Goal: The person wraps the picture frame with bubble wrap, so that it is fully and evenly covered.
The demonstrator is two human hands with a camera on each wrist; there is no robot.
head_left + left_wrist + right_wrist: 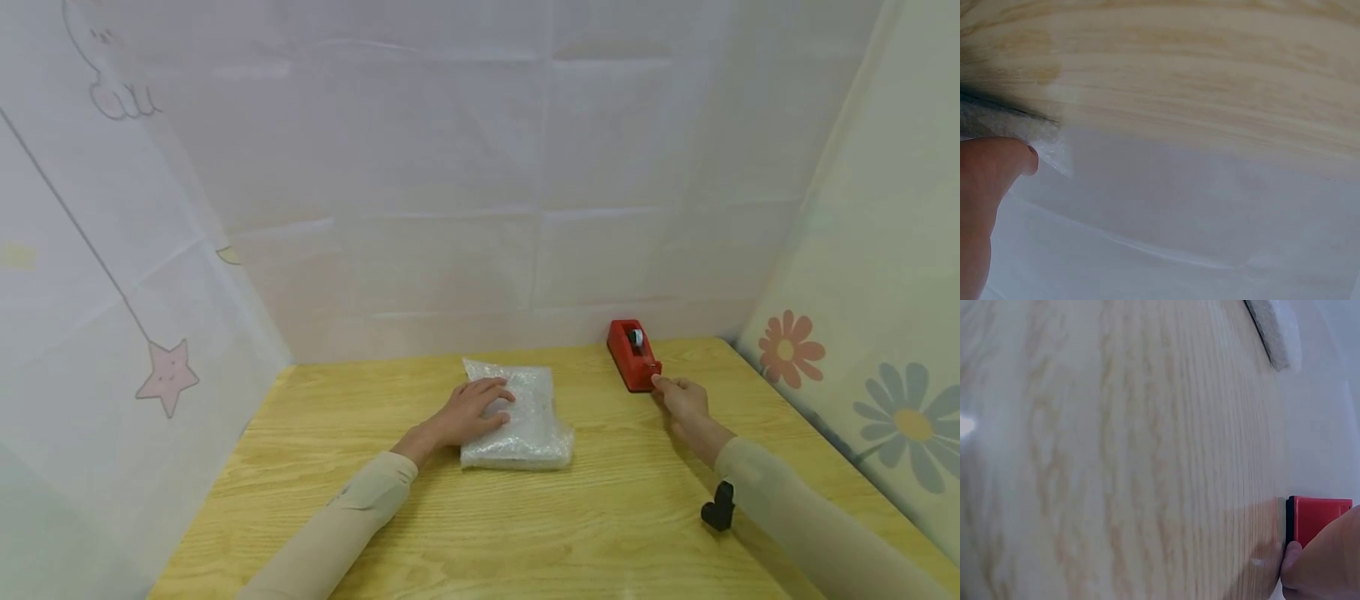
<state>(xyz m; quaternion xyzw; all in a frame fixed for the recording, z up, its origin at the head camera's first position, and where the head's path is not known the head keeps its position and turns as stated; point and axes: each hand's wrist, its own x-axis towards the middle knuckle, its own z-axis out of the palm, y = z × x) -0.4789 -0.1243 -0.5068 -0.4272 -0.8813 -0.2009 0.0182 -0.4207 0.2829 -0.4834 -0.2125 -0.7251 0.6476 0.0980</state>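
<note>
My left hand (472,412) rests with spread fingers on a flat, bubble-wrapped package (534,417) in the middle of the table. In the left wrist view its thumb (1007,156) lies along the edge of the bubble wrap (1054,153). A red tape dispenser (628,354) holding a small roll of tape (637,337) stands at the back right. With thumb and fingers my right hand (684,407) pinches the dispenser's near end, at the cutter. The right wrist view has the fingers against the dispenser's red side (1316,515); any tape between them is hidden.
The wood-grain table (360,417) ends at a pale sheet wall (420,275) behind. Printed side sheets flank it, with a star (168,377) at left and flowers (911,425) at right. A small black piece (718,508) is attached at the right sleeve.
</note>
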